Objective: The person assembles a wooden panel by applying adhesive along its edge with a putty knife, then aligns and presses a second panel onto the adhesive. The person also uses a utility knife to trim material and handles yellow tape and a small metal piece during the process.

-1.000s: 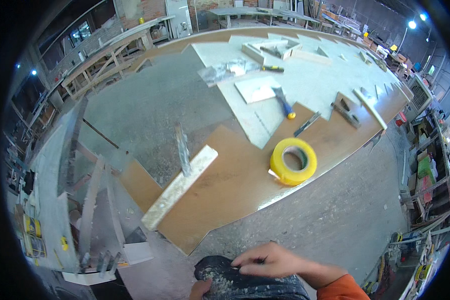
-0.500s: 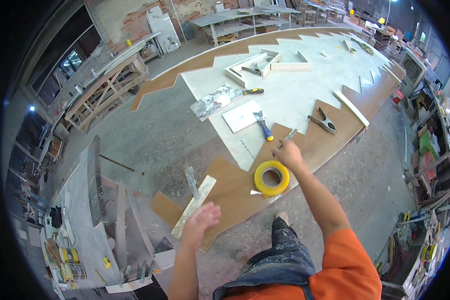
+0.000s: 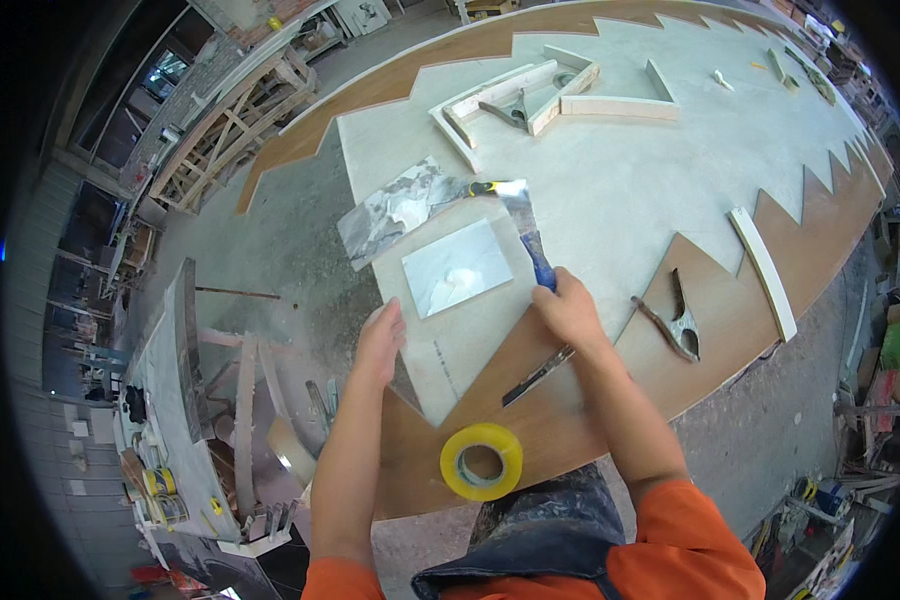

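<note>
My right hand (image 3: 573, 312) is closed round the blue handle of a putty knife (image 3: 540, 265), its smeared blade pointing away from me. Left of it, a white square plate (image 3: 435, 260) with a dab of white paste lies on the pale panel (image 3: 620, 170). My left hand (image 3: 380, 340) hovers by the panel's near left edge, holding nothing, fingers loosely apart. A wide scraper (image 3: 395, 210) with a paste-streaked blade and a yellow-and-black handle rests beyond the plate. Below my right hand, a slim dark knife (image 3: 537, 376) lies on the brown board (image 3: 560, 420).
Nearest me on the board is a yellow tape roll (image 3: 510, 447). A spring clamp (image 3: 675, 320) and a white strip (image 3: 762, 270) lie to the right. White wooden frame pieces (image 3: 615, 108) occupy the far part. A cluttered bench (image 3: 175, 425) stands at the left.
My right hand has left the slim knife on the board and taken hold of the blue-handled putty knife. My left hand has moved forward toward the plate. The whole view has shifted forward.
</note>
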A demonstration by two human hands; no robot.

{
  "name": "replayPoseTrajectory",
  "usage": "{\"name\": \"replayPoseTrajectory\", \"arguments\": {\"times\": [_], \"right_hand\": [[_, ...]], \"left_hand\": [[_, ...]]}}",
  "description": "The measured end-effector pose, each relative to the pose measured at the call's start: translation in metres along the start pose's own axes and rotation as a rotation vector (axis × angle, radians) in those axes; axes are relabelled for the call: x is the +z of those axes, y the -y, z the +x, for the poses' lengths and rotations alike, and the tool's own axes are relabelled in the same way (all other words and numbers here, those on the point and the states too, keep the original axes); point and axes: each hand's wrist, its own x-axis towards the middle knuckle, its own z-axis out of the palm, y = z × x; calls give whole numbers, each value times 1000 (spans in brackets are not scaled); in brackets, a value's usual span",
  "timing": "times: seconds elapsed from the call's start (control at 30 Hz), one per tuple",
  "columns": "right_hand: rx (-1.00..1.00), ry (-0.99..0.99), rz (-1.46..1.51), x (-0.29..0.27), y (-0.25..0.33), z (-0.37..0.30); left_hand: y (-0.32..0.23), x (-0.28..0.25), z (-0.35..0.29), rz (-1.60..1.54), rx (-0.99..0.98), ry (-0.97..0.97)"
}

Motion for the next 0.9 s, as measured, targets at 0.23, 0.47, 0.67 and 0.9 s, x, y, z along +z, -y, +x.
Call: {"name": "replayPoseTrajectory", "arguments": {"times": [0.23, 0.47, 0.67, 0.9], "right_hand": [[59, 149, 70, 32, -1, 69], [0, 173, 213, 16, -17, 59], [-246, 64, 661, -44, -6, -75], [99, 184, 768, -154, -11, -277]], "left_hand": [[-29, 65, 44, 121, -77, -145], [-37, 70, 12, -496, -163, 150], [-20, 96, -49, -524, -65, 189], [-15, 120, -190, -758, 427, 607]]}}
